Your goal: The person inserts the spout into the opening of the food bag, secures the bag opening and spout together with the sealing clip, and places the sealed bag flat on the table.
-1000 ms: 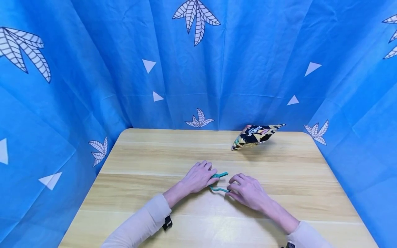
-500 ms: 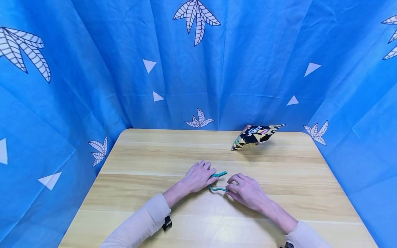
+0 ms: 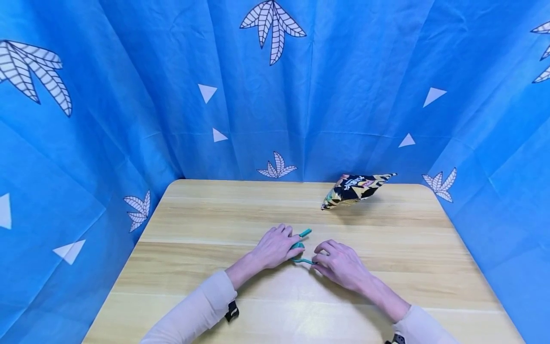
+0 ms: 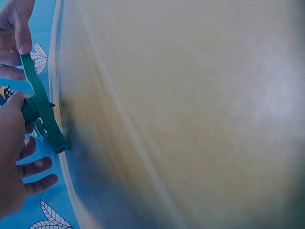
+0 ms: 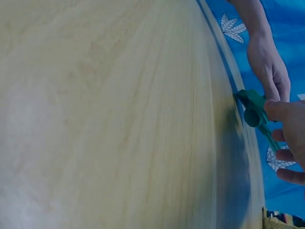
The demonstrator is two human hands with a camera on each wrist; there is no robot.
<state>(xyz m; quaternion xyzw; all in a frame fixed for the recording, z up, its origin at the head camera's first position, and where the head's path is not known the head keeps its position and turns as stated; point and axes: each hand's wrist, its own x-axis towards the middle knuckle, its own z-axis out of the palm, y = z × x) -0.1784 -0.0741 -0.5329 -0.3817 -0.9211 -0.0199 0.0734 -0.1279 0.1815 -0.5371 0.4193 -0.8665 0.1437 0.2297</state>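
A green plastic clip (image 3: 304,261) with two long arms and a round cap, looking like a bag clip, is held between both hands. My left hand (image 3: 275,248) pinches its middle with thumb and index finger, near the cap; in the left wrist view its other fingers are spread. My right hand (image 3: 341,267) pinches the end of the near arm between thumb and fingers. The far arm points away, free at its tip. In the left wrist view the clip's long green bar (image 4: 43,105) runs from the right thumb down past the left hand. The right wrist view shows the round cap (image 5: 252,117).
A black and gold snack bag (image 3: 354,188) lies near the back edge of the wooden table (image 3: 206,210), right of centre. Blue curtains (image 3: 275,110) with leaf prints hang behind and at both sides.
The clip's far arm has swung away from the person, and more of its green middle shows by the left thumb. The right hand has shifted very slightly left. The bag stays put.
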